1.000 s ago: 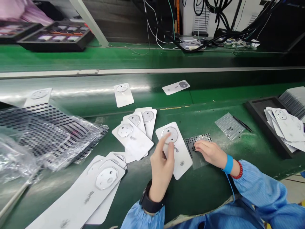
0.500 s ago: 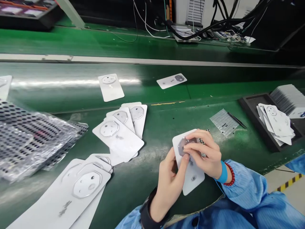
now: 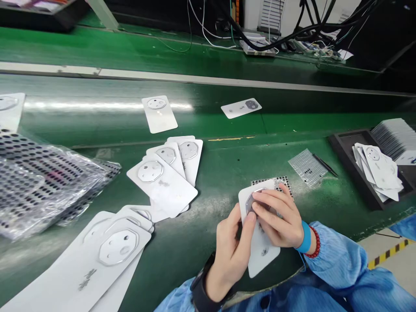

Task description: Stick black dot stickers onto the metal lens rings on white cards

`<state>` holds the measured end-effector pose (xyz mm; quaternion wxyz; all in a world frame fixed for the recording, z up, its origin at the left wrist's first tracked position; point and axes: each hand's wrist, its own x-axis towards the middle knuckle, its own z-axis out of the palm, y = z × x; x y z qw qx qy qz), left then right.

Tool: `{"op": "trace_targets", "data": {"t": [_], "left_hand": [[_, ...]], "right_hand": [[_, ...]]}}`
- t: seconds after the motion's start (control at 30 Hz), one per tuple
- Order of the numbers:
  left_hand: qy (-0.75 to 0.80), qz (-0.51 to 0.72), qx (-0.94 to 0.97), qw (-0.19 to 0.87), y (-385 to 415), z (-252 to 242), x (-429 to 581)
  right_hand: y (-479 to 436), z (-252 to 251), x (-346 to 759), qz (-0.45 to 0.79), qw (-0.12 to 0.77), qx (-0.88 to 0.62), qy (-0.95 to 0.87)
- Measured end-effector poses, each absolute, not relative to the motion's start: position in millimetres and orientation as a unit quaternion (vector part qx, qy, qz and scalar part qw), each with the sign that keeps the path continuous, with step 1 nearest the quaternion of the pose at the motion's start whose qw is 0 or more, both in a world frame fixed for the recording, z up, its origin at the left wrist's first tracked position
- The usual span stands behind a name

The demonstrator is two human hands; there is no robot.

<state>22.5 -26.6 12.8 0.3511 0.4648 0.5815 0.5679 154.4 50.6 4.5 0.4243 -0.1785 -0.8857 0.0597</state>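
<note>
My left hand [image 3: 232, 249] grips the left edge of a white phone back cover [image 3: 262, 255], its thumb lying on the front face. The cover is held tilted over the bench near my body. My right hand [image 3: 279, 214] is closed over the cover's upper right side, fingertips pressed at the grey octagonal camera ring [image 3: 249, 203]. The right fingers hide most of that ring, and I cannot tell whether a small piece is under them. Just behind the cover lies a sheet of black dots [image 3: 286, 184], partly hidden by the cover and right hand.
More white covers lie fanned in a pile [image 3: 162, 186] and in a stack [image 3: 107, 260] at left. Bagged dotted sheets [image 3: 48, 182] are far left. A clear dot sheet [image 3: 308, 167], black tweezers [image 3: 325, 165] and a dark tray [image 3: 354, 173] of covers sit at right.
The held cover has tilted further, and more of the dotted sheet shows behind it. My right fingers have shifted slightly over the camera ring. The whole view has shifted a little.
</note>
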Motion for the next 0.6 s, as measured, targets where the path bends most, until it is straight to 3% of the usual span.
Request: {"op": "trace_targets", "data": {"t": [0.23,0.4,0.47,0.6], "left_hand": [[0.585,0.576,0.458,0.342,-24.1,11.8,21.3],[0.593,0.581,0.461,0.314,-26.5,6.7,20.9],[0.609,0.588,0.446,0.291,-27.6,4.6,20.7],[0.632,0.581,0.415,0.301,-25.7,4.6,22.8]], "right_hand": [[46.8,9.9,159.8,0.231,0.416,-0.201,-0.856],[44.1,3.3,160.0,0.285,0.466,-0.231,-0.805],[42.4,1.3,158.5,0.413,0.448,-0.245,-0.754],[41.7,-1.0,154.2,0.669,0.324,-0.242,-0.624]]}}
